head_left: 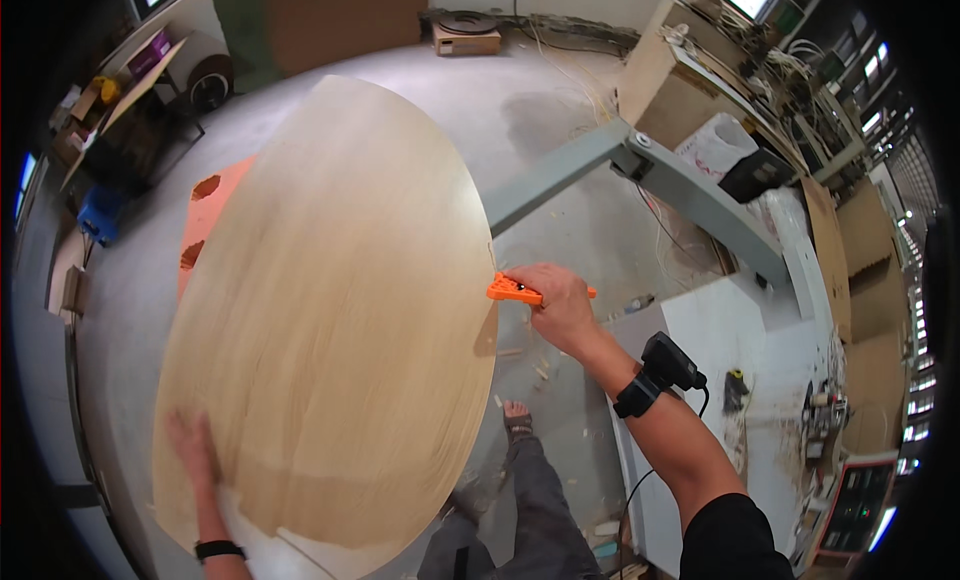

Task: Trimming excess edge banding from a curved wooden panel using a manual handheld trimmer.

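Observation:
A large oval wooden panel with pale grain fills the middle and left of the head view. My right hand is closed around an orange hand tool, which looks like an edge trimmer. Its head sits against the panel's right edge, and a thin strip seems to stick up just above it. Low on the panel's left side, my left hand rests flat with its fingers stretched out, slightly blurred.
Behind the panel's left edge shows an orange-pink board with holes. A grey metal frame reaches out beyond the right edge. To the right stands a white worktop with tools. Scraps lie on the floor by my foot.

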`<state>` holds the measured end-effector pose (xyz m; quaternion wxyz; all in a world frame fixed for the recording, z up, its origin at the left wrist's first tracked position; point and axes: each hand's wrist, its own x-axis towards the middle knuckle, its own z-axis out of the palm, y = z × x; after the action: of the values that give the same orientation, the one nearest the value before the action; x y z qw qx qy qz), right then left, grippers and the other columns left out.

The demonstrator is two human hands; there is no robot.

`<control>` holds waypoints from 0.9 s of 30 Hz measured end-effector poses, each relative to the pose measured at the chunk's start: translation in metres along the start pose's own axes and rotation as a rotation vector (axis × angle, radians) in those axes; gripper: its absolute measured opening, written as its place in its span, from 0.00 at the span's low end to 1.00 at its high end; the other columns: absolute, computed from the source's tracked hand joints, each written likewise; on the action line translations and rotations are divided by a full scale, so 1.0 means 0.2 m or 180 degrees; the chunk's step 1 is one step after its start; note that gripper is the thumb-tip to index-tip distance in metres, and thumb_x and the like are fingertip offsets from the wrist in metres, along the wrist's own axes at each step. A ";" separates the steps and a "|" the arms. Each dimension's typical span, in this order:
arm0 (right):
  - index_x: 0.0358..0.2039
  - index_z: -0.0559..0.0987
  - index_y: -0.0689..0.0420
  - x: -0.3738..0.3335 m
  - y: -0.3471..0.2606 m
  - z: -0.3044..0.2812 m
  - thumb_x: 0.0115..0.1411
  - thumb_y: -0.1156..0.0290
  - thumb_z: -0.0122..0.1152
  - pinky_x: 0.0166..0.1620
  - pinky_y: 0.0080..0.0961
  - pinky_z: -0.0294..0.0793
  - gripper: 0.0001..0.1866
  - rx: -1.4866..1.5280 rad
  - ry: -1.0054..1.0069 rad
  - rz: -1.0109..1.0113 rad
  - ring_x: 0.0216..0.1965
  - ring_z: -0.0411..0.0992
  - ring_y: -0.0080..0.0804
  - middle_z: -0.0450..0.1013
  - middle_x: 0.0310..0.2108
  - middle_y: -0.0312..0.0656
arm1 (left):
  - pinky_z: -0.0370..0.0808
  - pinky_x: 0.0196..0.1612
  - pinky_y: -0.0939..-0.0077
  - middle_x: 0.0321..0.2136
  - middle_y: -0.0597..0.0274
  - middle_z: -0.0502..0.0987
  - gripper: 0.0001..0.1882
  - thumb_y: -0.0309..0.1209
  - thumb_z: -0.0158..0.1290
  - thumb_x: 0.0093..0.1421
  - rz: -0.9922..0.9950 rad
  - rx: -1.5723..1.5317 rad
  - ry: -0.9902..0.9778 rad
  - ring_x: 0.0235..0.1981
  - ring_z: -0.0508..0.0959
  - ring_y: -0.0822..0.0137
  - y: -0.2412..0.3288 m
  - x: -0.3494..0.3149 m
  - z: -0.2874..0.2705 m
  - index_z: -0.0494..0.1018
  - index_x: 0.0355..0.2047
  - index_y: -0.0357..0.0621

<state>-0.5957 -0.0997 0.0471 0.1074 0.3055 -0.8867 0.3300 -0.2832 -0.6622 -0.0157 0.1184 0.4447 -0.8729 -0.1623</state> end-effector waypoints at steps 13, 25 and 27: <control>0.40 0.79 0.58 -0.86 -0.56 -0.11 0.43 0.85 0.55 0.37 0.39 0.71 0.20 -0.0258 0.0125 0.0086 0.38 0.75 0.43 0.79 0.37 0.42 | 0.69 0.30 0.80 0.35 0.70 0.77 0.17 0.31 0.50 0.64 -0.1129 -0.1021 -0.3134 0.30 0.73 0.75 -0.73 -0.92 -0.75 0.71 0.53 0.42; 0.42 0.80 0.59 -2.01 -0.86 -0.58 0.46 0.80 0.59 0.44 0.36 0.72 0.19 -0.0434 0.0114 0.0556 0.44 0.75 0.41 0.79 0.43 0.42 | 0.80 0.44 0.61 0.52 0.55 0.74 0.20 0.31 0.43 0.70 -0.1462 -0.3272 -0.3754 0.48 0.79 0.60 0.34 -2.40 -0.28 0.62 0.60 0.40; 0.43 0.79 0.59 -2.20 -0.92 -0.63 0.46 0.80 0.59 0.45 0.35 0.72 0.20 -0.0488 0.0120 0.0619 0.45 0.75 0.41 0.79 0.43 0.41 | 0.80 0.45 0.58 0.52 0.54 0.74 0.20 0.32 0.43 0.70 -0.1410 -0.3770 -0.3619 0.48 0.79 0.58 0.51 -2.54 -0.13 0.62 0.59 0.38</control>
<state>-0.1361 0.0805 0.0653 0.1146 0.2027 -0.9326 0.2758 -0.0580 -0.1966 0.0157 -0.1594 0.3208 -0.4635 -0.8105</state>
